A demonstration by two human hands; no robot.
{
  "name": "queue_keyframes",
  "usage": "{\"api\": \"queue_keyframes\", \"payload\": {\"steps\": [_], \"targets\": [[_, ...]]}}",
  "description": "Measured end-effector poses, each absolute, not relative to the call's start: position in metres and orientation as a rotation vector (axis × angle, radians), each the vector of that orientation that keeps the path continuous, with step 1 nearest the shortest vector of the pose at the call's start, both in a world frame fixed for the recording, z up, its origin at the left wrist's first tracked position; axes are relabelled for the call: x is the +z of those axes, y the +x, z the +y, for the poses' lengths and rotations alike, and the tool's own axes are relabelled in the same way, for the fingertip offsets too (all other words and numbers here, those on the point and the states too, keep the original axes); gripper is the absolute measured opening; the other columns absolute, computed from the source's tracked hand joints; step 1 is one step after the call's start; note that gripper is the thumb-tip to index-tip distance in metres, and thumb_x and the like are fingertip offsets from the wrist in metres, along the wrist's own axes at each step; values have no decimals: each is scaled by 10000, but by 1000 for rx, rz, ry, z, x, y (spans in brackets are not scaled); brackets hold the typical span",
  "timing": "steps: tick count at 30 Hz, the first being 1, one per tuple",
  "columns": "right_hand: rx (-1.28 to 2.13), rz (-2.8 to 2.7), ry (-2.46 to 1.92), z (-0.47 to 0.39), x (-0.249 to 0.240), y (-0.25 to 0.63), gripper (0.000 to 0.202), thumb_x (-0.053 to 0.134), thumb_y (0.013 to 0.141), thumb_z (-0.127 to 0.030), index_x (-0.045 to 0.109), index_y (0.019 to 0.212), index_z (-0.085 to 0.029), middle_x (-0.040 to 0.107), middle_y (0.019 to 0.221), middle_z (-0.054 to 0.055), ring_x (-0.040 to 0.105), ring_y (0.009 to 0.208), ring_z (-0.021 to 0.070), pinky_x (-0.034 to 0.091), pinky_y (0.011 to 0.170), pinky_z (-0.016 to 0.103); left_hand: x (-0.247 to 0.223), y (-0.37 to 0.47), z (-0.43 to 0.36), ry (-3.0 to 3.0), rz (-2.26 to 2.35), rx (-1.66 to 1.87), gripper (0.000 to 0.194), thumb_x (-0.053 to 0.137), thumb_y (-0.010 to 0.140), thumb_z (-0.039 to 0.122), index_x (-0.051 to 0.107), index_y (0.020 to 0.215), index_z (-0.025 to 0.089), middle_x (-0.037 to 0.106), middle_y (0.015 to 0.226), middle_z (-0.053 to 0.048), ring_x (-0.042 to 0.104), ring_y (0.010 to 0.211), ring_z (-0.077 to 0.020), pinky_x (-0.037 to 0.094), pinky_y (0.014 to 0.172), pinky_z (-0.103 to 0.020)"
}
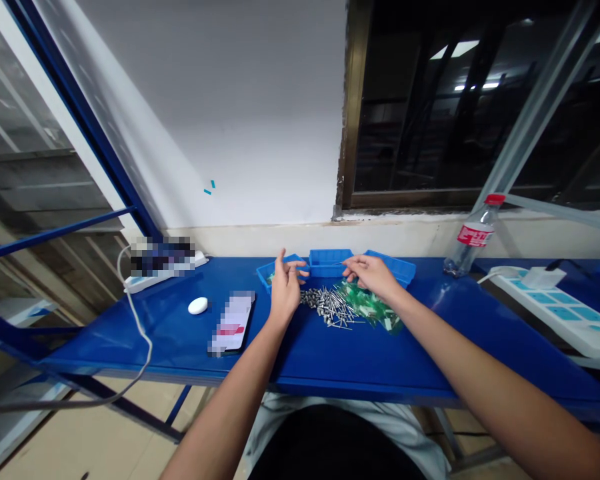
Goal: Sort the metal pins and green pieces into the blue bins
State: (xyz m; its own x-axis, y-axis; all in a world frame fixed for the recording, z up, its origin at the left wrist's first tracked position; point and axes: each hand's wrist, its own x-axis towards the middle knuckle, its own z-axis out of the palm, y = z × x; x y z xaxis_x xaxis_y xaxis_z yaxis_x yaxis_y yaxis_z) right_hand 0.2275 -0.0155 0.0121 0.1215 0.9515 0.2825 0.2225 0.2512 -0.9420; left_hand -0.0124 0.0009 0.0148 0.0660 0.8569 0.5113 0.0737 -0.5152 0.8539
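Note:
My left hand [285,288] is raised over the left side of a pile of shiny metal rivets [333,307], its fingers apart and nothing visible in them. My right hand [371,273] hovers above the pile's right side, thumb and fingers pinched on a thin metal piece that looks like a rivet, its shank pointing left. Beneath the right hand lies a crumpled green plastic bag [375,307] with small pale pieces in or on it. Behind the hands stand three blue bins: a left bin [265,272], a middle bin [331,257] and a right bin [403,268], partly hidden by my hands.
On the blue table [320,363] a phone [237,323] and a white oval object [198,306] lie to the left. A power strip [193,261] sits at the back left. A red-capped bottle [473,237] and a larger power strip [555,303] stand right. The wall closes off the back.

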Motion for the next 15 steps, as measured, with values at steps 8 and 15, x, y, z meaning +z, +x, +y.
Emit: {"api": "queue_keyframes", "payload": {"steps": [8,15], "targets": [[129,-2168,-1029,-28,10,194,120,672,914,-231,775,970,-257,766,969,53,668,970,241,509,921,412,26,-16,-8,1758,1036,1560,491,372,1029,576,663,980,184,697,823,-48,630,739,-171,502,712,-274],[134,-2221,-1064,-24,-2,183,133,682,866,-141,771,872,-239,758,881,49,662,891,227,510,847,363,28,-13,-12,1893,1047,1479,427,419,1028,511,686,939,189,699,773,-31,633,711,-164,490,705,-257]]}}
